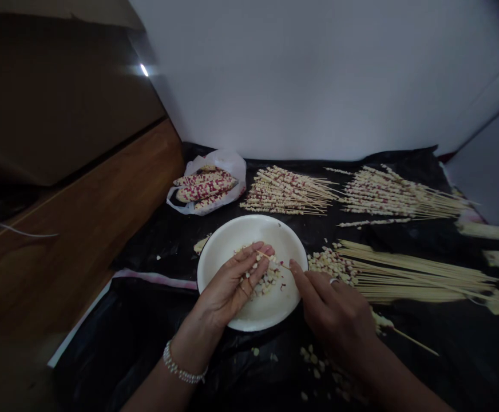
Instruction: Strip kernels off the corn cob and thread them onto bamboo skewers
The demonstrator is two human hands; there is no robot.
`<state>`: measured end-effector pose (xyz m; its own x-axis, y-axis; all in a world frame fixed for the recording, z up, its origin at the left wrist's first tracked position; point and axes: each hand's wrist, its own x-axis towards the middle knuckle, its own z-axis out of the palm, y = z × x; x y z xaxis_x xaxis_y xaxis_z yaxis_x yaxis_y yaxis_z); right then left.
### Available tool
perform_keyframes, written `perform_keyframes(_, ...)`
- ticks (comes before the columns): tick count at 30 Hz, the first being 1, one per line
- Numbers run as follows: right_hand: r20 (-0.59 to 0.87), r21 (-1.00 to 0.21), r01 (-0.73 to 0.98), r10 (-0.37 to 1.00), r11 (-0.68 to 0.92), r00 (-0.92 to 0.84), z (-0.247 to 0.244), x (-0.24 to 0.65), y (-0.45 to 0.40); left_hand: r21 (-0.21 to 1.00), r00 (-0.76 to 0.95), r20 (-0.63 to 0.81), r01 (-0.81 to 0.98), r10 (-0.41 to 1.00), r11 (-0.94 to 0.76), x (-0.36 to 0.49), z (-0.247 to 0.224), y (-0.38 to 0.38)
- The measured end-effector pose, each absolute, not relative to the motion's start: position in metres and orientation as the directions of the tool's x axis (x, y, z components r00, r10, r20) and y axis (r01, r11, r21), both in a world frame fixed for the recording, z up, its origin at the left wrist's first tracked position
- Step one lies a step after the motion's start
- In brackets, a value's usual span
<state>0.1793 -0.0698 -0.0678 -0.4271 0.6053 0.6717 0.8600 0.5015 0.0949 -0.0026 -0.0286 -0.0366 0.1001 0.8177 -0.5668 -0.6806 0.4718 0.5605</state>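
Observation:
Over a white bowl (288,240), my left hand (232,286) is cupped, palm up, with a few pale corn kernels (256,265) held in its palm and fingers. My right hand (337,300) pinches a thin bamboo skewer (284,266) at the bowl's right side. The skewer's tip points left and reaches my left fingertips. A reddish kernel seems to be near the skewer's shaft, though it is too small to be sure. Loose kernels (267,285) lie in the bowl below my left hand.
Behind the bowl, a plastic bag (232,163) holds red-and-white corn cobs (204,187). Two piles of kernel-threaded skewers (284,191) (378,194) lie to its right. Bare skewers (421,274) and a kernel heap (333,264) lie right of the bowl, on black plastic sheeting (155,246).

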Motion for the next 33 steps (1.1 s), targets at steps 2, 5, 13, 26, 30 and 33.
perform_keyframes(2, 0.672, 0.093, 0.864, 0.609, 0.495, -0.422, -0.0670, 0.1790, -0.0700, 0.568, 0.070, -0.564, -0.690, 0.823, 0.448, -0.0028, -0.0377, -0.0283)
perform_keyframes(5, 0.672, 0.107, 0.850, 0.593, 0.515, -0.444, -0.0646, 0.1791, -0.0697, 0.578, 0.017, -0.563, -0.706, 0.826, 0.409, -0.0038, -0.0378, -0.0278)
perform_keyframes(13, 0.667, 0.106, 0.839, 0.587, 0.534, -0.458, -0.0631, 0.1789, -0.0706, 0.542, 0.022, -0.604, -0.722, 0.796, 0.431, -0.0076, -0.0356, -0.0244)
perform_keyframes(26, 0.655, 0.106, 0.844, 0.601, 0.526, -0.457, -0.0686, 0.1818, -0.0684, 0.593, 0.078, -0.536, -0.674, 0.840, 0.441, -0.0060, -0.0413, -0.0285)
perform_keyframes(30, 0.653, 0.106, 0.842, 0.601, 0.530, -0.461, -0.0669, 0.1816, -0.0693, 0.609, 0.053, -0.525, -0.674, 0.849, 0.419, -0.0069, -0.0446, -0.0275)
perform_keyframes(33, 0.654, 0.108, 0.842, 0.600, 0.528, -0.461, -0.0673, 0.1821, -0.0694, 0.602, 0.064, -0.538, -0.669, 0.841, 0.436, -0.0069, -0.0440, -0.0276)
